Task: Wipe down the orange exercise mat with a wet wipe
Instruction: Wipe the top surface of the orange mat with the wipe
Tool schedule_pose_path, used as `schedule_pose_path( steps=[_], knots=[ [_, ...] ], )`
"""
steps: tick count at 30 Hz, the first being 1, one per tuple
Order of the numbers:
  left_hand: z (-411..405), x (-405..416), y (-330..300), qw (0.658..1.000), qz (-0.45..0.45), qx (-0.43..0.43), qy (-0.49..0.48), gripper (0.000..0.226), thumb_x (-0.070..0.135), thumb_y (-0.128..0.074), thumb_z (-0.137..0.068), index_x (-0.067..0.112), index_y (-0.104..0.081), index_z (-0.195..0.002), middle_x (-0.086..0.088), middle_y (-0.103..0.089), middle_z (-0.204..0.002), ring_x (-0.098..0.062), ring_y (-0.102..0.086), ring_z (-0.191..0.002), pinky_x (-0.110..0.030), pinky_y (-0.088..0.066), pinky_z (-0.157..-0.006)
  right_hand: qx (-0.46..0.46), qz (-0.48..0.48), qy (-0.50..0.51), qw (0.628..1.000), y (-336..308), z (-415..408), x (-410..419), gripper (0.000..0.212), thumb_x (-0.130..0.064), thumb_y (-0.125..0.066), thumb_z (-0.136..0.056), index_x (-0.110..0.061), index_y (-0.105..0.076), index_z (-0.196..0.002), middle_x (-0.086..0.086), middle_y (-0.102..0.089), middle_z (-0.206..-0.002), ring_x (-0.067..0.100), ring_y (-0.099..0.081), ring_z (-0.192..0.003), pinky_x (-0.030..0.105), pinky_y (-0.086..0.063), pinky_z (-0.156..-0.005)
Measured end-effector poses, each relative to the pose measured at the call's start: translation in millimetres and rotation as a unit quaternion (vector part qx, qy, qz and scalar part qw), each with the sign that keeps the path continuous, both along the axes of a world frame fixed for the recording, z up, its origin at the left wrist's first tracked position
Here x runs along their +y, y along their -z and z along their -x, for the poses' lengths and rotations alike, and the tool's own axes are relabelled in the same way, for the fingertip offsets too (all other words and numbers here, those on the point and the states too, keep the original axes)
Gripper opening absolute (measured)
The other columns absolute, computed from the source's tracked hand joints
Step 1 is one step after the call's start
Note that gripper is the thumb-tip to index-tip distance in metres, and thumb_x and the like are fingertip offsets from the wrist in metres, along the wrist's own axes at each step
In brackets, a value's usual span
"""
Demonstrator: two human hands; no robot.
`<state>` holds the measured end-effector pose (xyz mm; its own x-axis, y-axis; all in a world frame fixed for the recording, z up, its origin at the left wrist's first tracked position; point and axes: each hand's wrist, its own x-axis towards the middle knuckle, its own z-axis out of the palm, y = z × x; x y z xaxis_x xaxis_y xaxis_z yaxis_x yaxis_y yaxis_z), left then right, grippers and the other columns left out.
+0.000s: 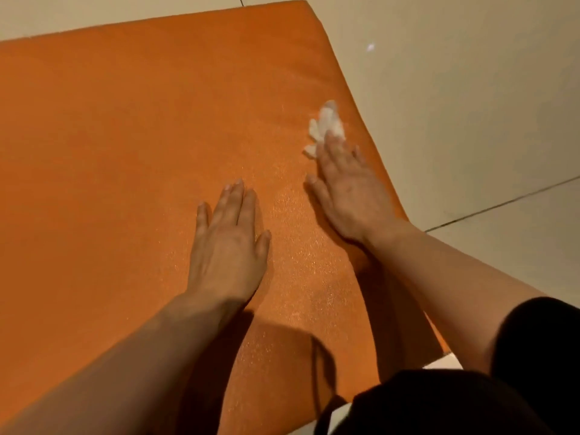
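Head view: the orange exercise mat [125, 136] lies flat on a pale tiled floor [470, 89]. With straight fingers, the left hand [227, 243] rests palm-down on the mat. Near the mat's right edge, the right hand [342, 189] presses a crumpled white wet wipe [324, 125] under its extended fingertips.

Both hands [227, 243] [345, 189] flat, fingers straight

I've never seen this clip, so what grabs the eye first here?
The orange mat fills most of the view, lying on a pale tiled floor. Near its right edge, the right hand presses a crumpled white wet wipe under its fingers, while the left hand rests flat mid-mat.
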<state>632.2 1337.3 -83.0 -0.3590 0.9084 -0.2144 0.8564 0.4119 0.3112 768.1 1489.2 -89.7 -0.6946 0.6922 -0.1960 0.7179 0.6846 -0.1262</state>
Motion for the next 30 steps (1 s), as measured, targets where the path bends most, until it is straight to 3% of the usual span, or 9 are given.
schedule_pose_path(
  steps=[2,4,9,15,17,21,23,27,30],
  knots=[
    [-12,-10,-2,1.0,0.003,-0.011,0.008,0.067,0.04,-0.038,-0.1,0.017,-0.006,-0.155,-0.001,0.003,-0.162,-0.011,0.009,-0.148,-0.035,0.014,-0.117,-0.013,0.008,0.063,0.998,-1,-1,-4,0.066,-0.047,-0.012,-0.103,-0.005,-0.01,-0.154,0.013,0.0,-0.162,0.023,0.001,-0.15,0.036,0.005,-0.121],
    [-22,-16,-5,1.0,0.0,-0.018,0.01,0.07,0.041,-0.04,-0.099,0.017,-0.005,-0.154,0.0,0.003,-0.162,-0.011,0.01,-0.147,-0.034,0.014,-0.117,0.0,0.022,0.061,0.998,-2,11,-28,0.067,-0.047,-0.011,-0.103,-0.003,-0.011,-0.154,0.015,-0.001,-0.162,0.025,0.001,-0.15,0.036,0.006,-0.121],
    [-38,-30,-7,0.999,0.0,-0.041,0.003,0.071,0.04,-0.039,-0.099,0.015,-0.004,-0.155,-0.002,0.003,-0.162,-0.012,0.007,-0.148,-0.036,0.008,-0.12,0.002,0.066,-0.139,0.988,-11,-3,-59,0.064,-0.049,-0.009,-0.103,-0.012,-0.003,-0.155,0.005,0.007,-0.162,0.016,0.008,-0.149,0.029,0.01,-0.119],
    [-46,-43,-9,0.999,-0.008,-0.034,0.013,0.07,0.041,-0.04,-0.099,0.013,-0.008,-0.154,-0.004,-0.001,-0.162,-0.013,0.003,-0.148,-0.033,0.009,-0.118,-0.048,0.019,0.057,0.997,-10,-40,-31,0.067,-0.049,-0.012,-0.103,-0.008,-0.006,-0.155,0.012,0.004,-0.162,0.022,0.004,-0.15,0.034,0.006,-0.121],
    [-50,-45,-10,0.999,-0.014,-0.039,0.013,0.069,0.039,-0.042,-0.099,0.012,-0.011,-0.154,-0.004,-0.003,-0.162,-0.013,0.001,-0.149,-0.033,0.008,-0.118,-0.032,0.037,0.033,0.998,-9,-29,-59,0.067,-0.048,-0.01,-0.103,-0.006,-0.007,-0.154,0.013,0.004,-0.162,0.024,0.005,-0.15,0.034,0.008,-0.121],
    [-59,-48,-10,0.998,-0.022,-0.054,0.012,0.067,0.036,-0.044,-0.098,0.011,-0.015,-0.153,-0.005,-0.007,-0.162,-0.014,-0.001,-0.149,-0.035,0.004,-0.12,-0.016,0.077,-0.13,0.988,-12,-41,-93,0.071,-0.052,-0.004,-0.097,-0.011,-0.004,-0.155,0.006,0.007,-0.162,0.018,0.007,-0.149,0.031,0.009,-0.119],
    [-62,-52,-9,0.998,-0.02,-0.052,0.018,0.07,0.037,-0.046,-0.098,0.011,-0.014,-0.154,-0.005,-0.006,-0.162,-0.014,-0.001,-0.149,-0.035,0.005,-0.12,-0.035,0.067,-0.095,0.993,-12,-58,-79,0.07,-0.053,-0.003,-0.097,-0.014,-0.002,-0.155,0.005,0.008,-0.162,0.016,0.008,-0.149,0.03,0.011,-0.118],
    [-71,-60,-11,0.998,-0.021,-0.059,0.026,0.071,0.037,-0.047,-0.098,0.011,-0.012,-0.154,-0.004,-0.006,-0.162,-0.013,0.0,-0.149,-0.034,0.007,-0.119,-0.048,0.043,0.068,0.996,-11,-65,-76,0.067,-0.05,-0.009,-0.102,-0.01,-0.003,-0.155,0.009,0.007,-0.162,0.019,0.008,-0.149,0.032,0.01,-0.12],
    [-79,-66,-11,0.997,-0.018,-0.073,0.032,0.069,0.034,-0.044,-0.098,0.013,-0.009,-0.154,-0.003,-0.003,-0.162,-0.012,0.002,-0.148,-0.033,0.008,-0.119,-0.026,0.081,0.001,0.996,-13,-51,-117,0.072,-0.053,-0.002,-0.099,-0.007,-0.002,-0.155,0.01,0.008,-0.162,0.021,0.009,-0.149,0.032,0.011,-0.119]
  ],
)
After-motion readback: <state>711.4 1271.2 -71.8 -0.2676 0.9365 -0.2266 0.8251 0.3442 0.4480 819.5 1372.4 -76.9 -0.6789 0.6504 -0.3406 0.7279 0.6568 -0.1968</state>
